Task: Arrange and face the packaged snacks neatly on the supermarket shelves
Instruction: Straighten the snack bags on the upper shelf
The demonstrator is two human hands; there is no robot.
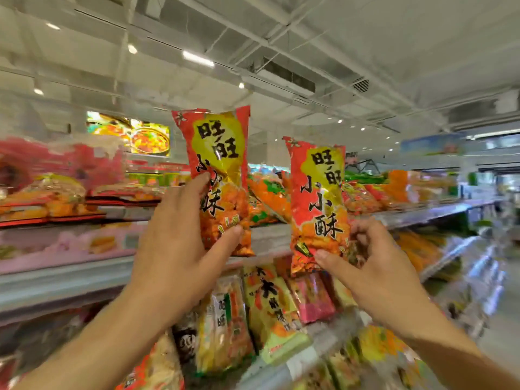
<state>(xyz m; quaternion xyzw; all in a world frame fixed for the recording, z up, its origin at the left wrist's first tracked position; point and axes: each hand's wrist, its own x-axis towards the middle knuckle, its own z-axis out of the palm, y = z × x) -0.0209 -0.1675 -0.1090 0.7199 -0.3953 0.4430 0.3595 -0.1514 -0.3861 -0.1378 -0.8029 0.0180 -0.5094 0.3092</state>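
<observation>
Above the top shelf (281, 237): two bags, held up. Left hand (174, 243) gripped left bag (219, 175); right hand (374, 266) pinched right bag (318, 204) low. Could slip from that small pinch.

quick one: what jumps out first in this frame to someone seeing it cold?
Two matching red-and-yellow snack packets held upright mid-frame: the left packet gripped low by the left hand, the right packet pinched at its bottom by the right hand. Behind them run blurred shelves of orange and yellow snack bags.
</observation>
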